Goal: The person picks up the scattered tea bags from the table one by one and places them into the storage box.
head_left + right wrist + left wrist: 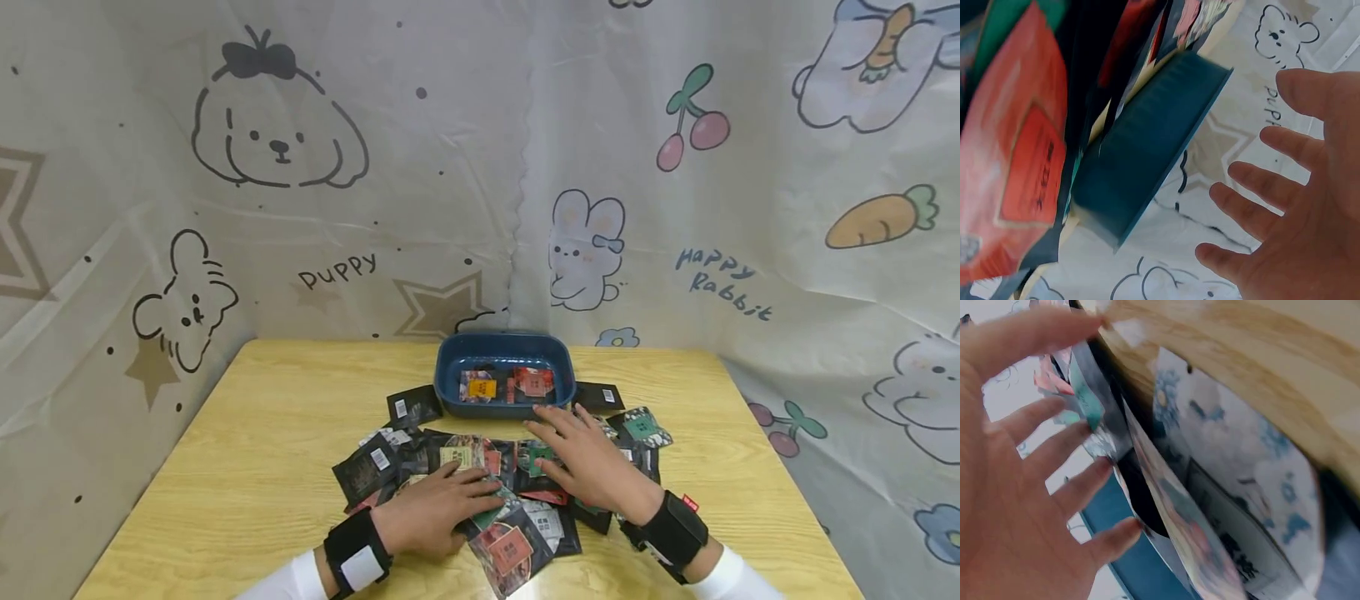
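A: How far along does the work look?

B: Early, I judge. A dark-blue rectangular bin with rounded corners (pixel 505 354) stands on a pale wooden table (pixel 300 433). Inside it lie at least 2 packets: a patterned plastic packet with an orange label (pixel 481 388) and a red-fronted plastic packet (pixel 534 382). Many more lie outside: a loose heap of flat, mostly black, glossy plastic packets (pixel 491 460) spreads in front of the bin, with strays just beside its left and right ends.

A: And the hands?

B: Both are spread wide, gripping nothing. The left hand (pixel 435 508) is over the heap, farther from the bin; the right hand (pixel 588 458) reaches close to the bin's front. I cannot tell whether its fingertips touch packets.

A: What does each view add?

B: Only the head view shows the bin's inside. The left wrist view details a white packet with blue flowers (pixel 1229 437), pierced by a small hole. The right wrist view shows the bin's outer wall and, near it, a large red packet with dark lettering (pixel 1022 150).
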Motion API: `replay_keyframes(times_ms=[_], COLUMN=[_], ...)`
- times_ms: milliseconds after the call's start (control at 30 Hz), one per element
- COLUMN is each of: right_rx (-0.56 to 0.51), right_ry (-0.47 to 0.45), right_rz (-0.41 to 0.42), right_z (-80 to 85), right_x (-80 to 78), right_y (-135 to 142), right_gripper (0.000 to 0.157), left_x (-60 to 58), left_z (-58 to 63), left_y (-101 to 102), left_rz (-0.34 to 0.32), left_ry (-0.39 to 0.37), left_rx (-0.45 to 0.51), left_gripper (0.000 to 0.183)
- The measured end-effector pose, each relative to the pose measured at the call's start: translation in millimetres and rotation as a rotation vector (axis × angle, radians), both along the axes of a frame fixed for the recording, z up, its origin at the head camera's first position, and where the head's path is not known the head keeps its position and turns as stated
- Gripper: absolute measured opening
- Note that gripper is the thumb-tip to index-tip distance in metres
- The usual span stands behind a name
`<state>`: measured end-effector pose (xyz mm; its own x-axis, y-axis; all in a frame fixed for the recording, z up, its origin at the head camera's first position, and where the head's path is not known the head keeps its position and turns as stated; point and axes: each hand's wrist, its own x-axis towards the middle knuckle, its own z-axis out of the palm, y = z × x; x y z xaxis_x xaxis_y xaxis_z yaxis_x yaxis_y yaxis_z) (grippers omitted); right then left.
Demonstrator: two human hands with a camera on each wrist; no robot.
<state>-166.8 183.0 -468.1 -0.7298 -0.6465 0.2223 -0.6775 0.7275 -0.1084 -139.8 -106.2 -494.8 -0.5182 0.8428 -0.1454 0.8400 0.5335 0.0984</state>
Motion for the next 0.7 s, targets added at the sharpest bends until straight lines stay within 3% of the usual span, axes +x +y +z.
replay_keyframes(times_ms=[100,200,367,500,600,700], right_rx=[0.000,0.030,0.105,0.161,0.190,0.206], right_ry=[-0.026,-0.061,-0.108,-0.162,-0.179,-0.139], right_rz=[0.023,0.067,0.284,0.440,0.461,0.446], right_z=[0.1,1.4,-5.7,-21.5,-34.6,-41.5], right_x=[6.4,16.2,46.1,61.7,65.4,63.7], right_y=[-3,-5,-12,-24,-29,-33], right_gripper=[0.053,0.054,0.059,0.058,0.058,0.055], left_x=[-1.6,-2.9,-1.7,-1.9,-1.9,-3.1], left_z=[1.3,2.6,1.5,-2.1,-4.2,-5.5], left_y=[2,4,8,8,7,5], left_rz=[-0.006,-0.010,-0.006,0.009,0.011,0.012], left_ry=[0.058,0.045,0.043,0.110,0.129,0.156], left_rx=[-0.026,-0.041,-0.071,-0.085,-0.088,-0.081], left_gripper=[0.066,0.068,0.081,0.070,0.056,0.048])
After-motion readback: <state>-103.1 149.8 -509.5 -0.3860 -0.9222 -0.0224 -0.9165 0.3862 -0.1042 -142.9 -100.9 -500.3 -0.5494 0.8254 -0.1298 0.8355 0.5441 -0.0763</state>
